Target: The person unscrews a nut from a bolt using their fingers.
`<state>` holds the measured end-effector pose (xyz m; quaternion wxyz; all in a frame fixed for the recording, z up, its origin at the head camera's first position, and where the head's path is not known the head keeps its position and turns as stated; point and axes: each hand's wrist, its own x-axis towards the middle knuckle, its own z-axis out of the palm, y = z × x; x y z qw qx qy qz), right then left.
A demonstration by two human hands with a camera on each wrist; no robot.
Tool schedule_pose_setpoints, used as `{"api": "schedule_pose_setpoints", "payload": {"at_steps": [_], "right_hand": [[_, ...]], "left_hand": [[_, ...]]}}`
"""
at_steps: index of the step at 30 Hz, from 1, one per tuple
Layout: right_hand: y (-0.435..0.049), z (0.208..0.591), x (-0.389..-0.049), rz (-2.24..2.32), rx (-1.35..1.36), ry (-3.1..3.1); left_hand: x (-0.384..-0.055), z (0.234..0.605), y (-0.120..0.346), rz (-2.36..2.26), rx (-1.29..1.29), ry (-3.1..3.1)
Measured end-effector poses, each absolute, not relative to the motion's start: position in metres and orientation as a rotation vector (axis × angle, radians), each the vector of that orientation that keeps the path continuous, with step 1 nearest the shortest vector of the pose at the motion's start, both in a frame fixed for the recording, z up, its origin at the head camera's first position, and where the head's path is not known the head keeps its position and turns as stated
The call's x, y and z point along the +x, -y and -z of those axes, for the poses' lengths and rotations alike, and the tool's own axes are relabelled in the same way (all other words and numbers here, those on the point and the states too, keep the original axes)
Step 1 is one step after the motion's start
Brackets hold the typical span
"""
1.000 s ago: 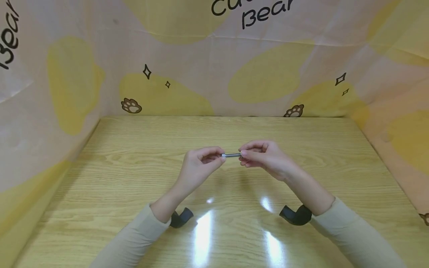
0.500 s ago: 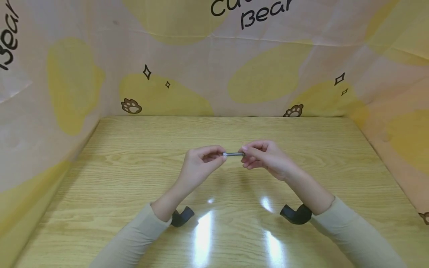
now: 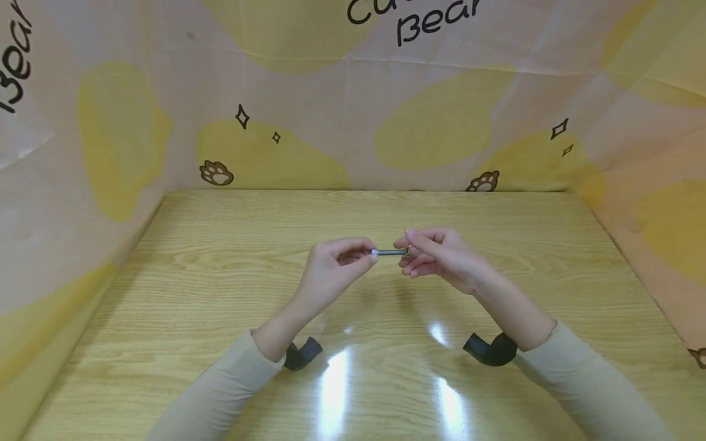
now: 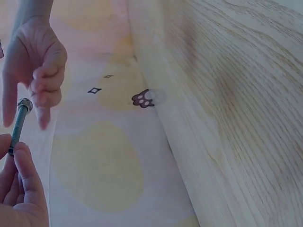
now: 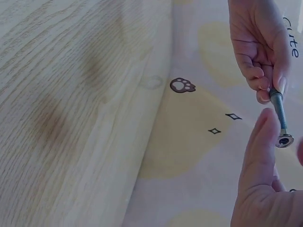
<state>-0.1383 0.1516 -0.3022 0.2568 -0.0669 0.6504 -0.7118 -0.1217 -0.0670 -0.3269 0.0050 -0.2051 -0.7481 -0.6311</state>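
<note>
Between the two hands a metal bolt is held level above the table. My left hand pinches its head end between thumb and fingers. A shiny nut sits at the other end of the threaded shank. Around the nut, the thumb and forefinger of my right hand are spread apart, and in the left wrist view the nut shows ungripped beside them. The other right fingers are loosely bent. The bolt head is mostly hidden by the left fingertips.
Both hands are over a wood-grain table. A patterned cloth walls off its back and sides. Black curved pieces stick out at the left wrist and the right wrist.
The right thumb and forefinger have parted from the nut end, which now shows. The left hand and the bolt have shifted slightly right.
</note>
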Motion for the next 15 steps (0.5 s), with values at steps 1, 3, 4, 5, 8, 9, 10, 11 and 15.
{"api": "schedule_pose_setpoints", "payload": {"at_steps": [1,3,4,5,8,9,10,11,15], "right_hand": [[-0.1515,0.3016,-0.1387,1.934,-0.172,-1.749],[-0.1513,0.3007,-0.1397,1.945,-0.159,-1.739],[-0.1515,0.3006,-0.1402,1.953,-0.163,-1.741],[-0.1517,0.3005,-0.1408,1.961,-0.172,-1.75],[-0.1527,0.3011,-0.1422,1.967,-0.215,-1.815],[-0.1531,0.3014,-0.1423,1.965,-0.228,-1.844],[-0.1536,0.3018,-0.1422,1.959,-0.238,-1.872],[-0.1539,0.3023,-0.1421,1.949,-0.25,-1.904],[-0.1544,0.3041,-0.1416,1.931,-0.269,-1.984]], "left_hand": [[-0.1219,0.3265,0.0668,1.974,-0.65,2.339],[-0.1225,0.3262,0.0668,1.972,-0.657,2.332],[-0.1229,0.3261,0.0669,1.968,-0.658,2.331],[-0.1233,0.3258,0.0671,1.962,-0.658,2.331],[-0.1241,0.3252,0.0677,1.948,-0.66,2.329],[-0.1242,0.3249,0.0679,1.949,-0.66,2.33],[-0.1242,0.3244,0.0681,1.951,-0.661,2.331],[-0.1243,0.3244,0.0682,1.954,-0.663,2.332],[-0.1238,0.3245,0.0693,1.969,-0.651,2.333]]}}
